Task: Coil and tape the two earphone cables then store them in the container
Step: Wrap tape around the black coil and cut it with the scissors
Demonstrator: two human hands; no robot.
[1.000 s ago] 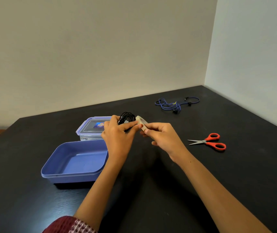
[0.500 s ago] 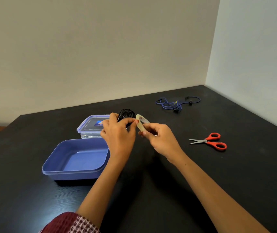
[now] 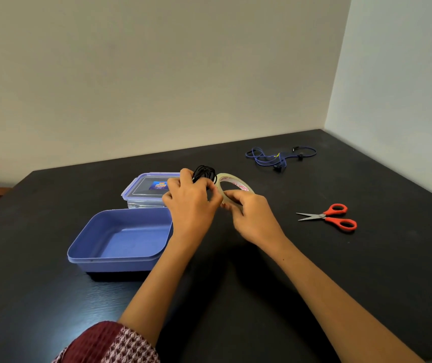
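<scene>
The left hand [image 3: 192, 203] pinches the coiled black cable [image 3: 205, 172] just right of the open blue container [image 3: 120, 241], keeping its loops together. The right hand [image 3: 251, 218] has its fingers [image 3: 232, 196] closed on the tape roll [image 3: 233, 188], now turned more face-on than a second ago. The blue cable [image 3: 278, 157] lies uncoiled on the counter [image 3: 236, 297], well beyond.

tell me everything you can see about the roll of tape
The roll of tape is a thin ring of clear, slightly yellowish tape with pink printing on the inside of its core. It is held above the black table, tilted so its open centre faces the camera. The right hand pinches its lower edge, and the left hand, holding the coiled black earphone cable, meets it at the left rim. Whether a strip is pulled free cannot be told.
</scene>
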